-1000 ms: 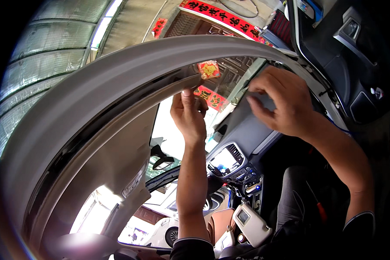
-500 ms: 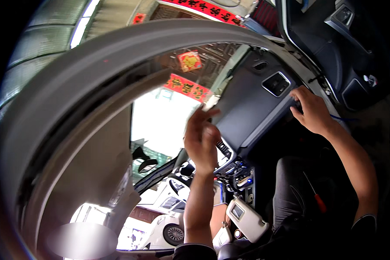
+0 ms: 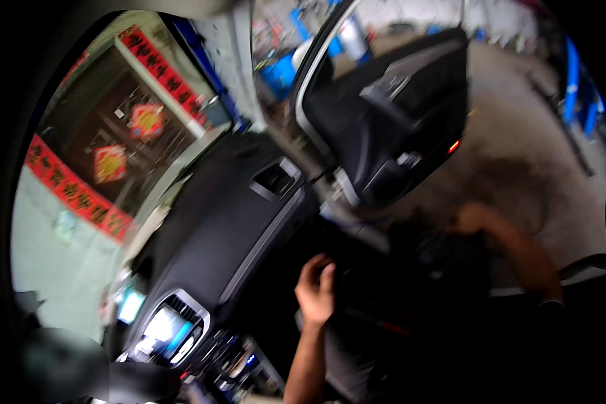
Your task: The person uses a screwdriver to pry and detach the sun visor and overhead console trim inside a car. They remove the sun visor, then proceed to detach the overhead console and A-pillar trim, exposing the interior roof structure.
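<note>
My left hand hangs in the air below the black dashboard, with its fingers loosely bent and a gap between thumb and forefinger. Nothing shows in it. Out to the right, by the open doorway, my right hand reaches down beside a dark shape. Motion blur smears its fingers, so I cannot make out whether it holds anything. A dim red streak lies in the dark over my lap.
The car door stands open ahead to the right, over a concrete floor. At lower left is the centre console screen. An air vent sits at the dashboard's far end. Blue containers stand outside.
My view has swung down and right, toward the open door. The left hand has dropped from before the windscreen to below the dashboard. My right hand has left the dashboard's end for the doorway.
</note>
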Demonstrator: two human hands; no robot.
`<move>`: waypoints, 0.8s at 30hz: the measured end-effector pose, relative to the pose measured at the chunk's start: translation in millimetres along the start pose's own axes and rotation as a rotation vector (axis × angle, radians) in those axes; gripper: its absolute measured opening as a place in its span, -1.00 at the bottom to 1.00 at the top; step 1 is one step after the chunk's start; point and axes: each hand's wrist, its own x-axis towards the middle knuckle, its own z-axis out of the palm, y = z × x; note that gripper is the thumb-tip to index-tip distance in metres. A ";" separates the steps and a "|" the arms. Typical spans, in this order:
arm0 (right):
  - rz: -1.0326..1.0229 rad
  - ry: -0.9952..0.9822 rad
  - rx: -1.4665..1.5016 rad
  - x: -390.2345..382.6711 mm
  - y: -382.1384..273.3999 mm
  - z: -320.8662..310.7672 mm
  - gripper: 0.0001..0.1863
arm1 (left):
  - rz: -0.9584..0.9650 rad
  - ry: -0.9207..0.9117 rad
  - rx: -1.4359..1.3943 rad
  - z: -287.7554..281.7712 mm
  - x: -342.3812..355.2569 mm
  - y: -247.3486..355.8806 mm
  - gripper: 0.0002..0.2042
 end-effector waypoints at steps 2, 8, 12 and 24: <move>-0.010 0.054 -0.075 -7.6 -18.8 -4.7 -0.37 | 0.001 0.094 -0.114 9.2 6.6 -17.9 -0.72; 0.062 0.226 -0.104 -12.5 -56.7 -12.5 -0.43 | 0.119 0.225 -0.127 27.0 -15.3 -82.3 -0.69; 0.059 0.101 0.065 12.1 -59.9 -26.9 -0.34 | 0.043 0.249 -0.061 17.5 -26.1 -94.0 -0.78; 0.096 -0.104 0.268 42.1 -61.4 -38.7 -0.42 | -0.060 0.276 -0.172 11.5 -31.8 -99.6 -0.85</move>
